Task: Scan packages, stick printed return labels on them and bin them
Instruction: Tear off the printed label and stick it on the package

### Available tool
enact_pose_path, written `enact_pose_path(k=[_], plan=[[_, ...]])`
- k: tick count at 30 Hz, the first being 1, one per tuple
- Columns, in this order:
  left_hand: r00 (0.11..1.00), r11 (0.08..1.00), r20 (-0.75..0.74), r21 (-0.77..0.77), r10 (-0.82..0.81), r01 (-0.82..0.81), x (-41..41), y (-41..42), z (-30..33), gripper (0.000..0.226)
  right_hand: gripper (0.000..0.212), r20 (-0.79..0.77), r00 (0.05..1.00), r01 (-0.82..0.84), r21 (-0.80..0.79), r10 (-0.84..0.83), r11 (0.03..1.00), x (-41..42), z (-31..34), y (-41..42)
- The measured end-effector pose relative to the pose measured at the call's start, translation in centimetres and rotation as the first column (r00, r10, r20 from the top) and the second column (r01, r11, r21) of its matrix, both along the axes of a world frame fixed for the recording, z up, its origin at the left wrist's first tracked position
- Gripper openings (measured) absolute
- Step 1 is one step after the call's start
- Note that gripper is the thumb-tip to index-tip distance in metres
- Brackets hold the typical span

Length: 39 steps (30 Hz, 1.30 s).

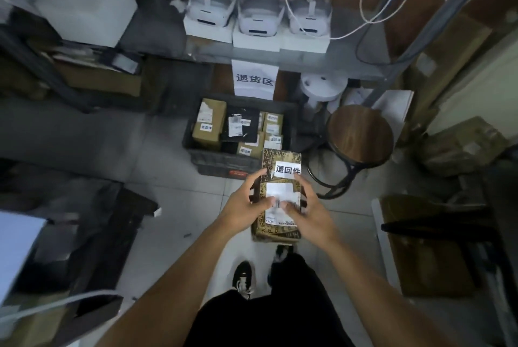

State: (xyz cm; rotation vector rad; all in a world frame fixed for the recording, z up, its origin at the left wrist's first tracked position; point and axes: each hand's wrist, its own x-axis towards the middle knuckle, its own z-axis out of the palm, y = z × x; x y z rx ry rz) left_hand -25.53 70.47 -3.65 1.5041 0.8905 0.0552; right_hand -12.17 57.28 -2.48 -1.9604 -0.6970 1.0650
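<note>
Holding the labelled box (pixel 280 195) by its sides in the left hand (pixel 246 203) and right hand (pixel 309 210), long axis pointing straight ahead, just short of the bin's (pixel 224 163) near right corner.

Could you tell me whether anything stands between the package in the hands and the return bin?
Nothing visible does. Both hands, left and right, hold the labelled package just short of the dark bin, whose top is open. The wooden stool stands off to the right.

"退回件" label (pixel 288 169) on held "PURSUE"-printed package (pixel 281 230), "退货区" sign (pixel 254 79) above crate (pixel 221 160)
</note>
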Motion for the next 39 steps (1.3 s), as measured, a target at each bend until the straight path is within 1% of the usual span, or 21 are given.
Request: enact_pose_path(k=[4,8,12,17,21,23,27,32,39], plan=[[0.999,0.999,-0.024,-0.008,0.037,-0.037,1.8,3.6,-0.8,0.066,0.067,0.008,0.999,-0.043,-0.02,0.043,0.999,2.3,-1.3,4.3],[0.996,0.999,-0.074,0.012,0.042,-0.041,6.0,8.2,-2.1,0.067,0.068,-0.002,0.998,-0.069,-0.02,0.069,0.997,6.6,-2.9,9.1],[0.991,0.999,-0.13,0.034,0.021,-0.017,11.7,12.8,-3.3,0.067,0.07,-0.049,0.998,-0.051,-0.049,0.048,0.998,12.0,-4.7,13.7],[0.986,1.0,-0.164,-0.023,0.008,-0.012,17.7,17.2,-6.8,0.066,0.069,-0.103,0.994,-0.029,-0.081,0.021,0.996,17.5,-8.7,17.8],[0.982,0.994,-0.184,-0.092,0.044,-0.062,20.6,19.7,-11.2,0.07,0.07,-0.126,0.992,-0.046,-0.123,0.03,0.991,20.4,-12.9,20.6],[0.979,0.993,-0.196,-0.096,0.049,-0.069,21.6,20.8,-13.4,0.07,0.069,-0.127,0.991,-0.062,-0.137,0.044,0.989,21.4,-15.2,21.9],[0.976,0.992,-0.212,-0.106,0.046,-0.07,23.5,23.3,-18.6,0.07,0.068,-0.141,0.99,-0.04,-0.166,0.016,0.985,23.2,-20.4,24.4],[0.985,0.993,-0.173,-0.114,0.025,-0.045,27.2,27.2,-25.9,0.069,0.068,-0.116,0.993,0.014,-0.158,-0.033,0.987,26.5,-27.4,27.8],[0.992,0.992,-0.122,-0.111,0.039,-0.053,32.4,31.1,-36.5,0.07,0.068,-0.042,0.999,0.0,-0.193,-0.008,0.981,31.8,-36.9,32.3]])
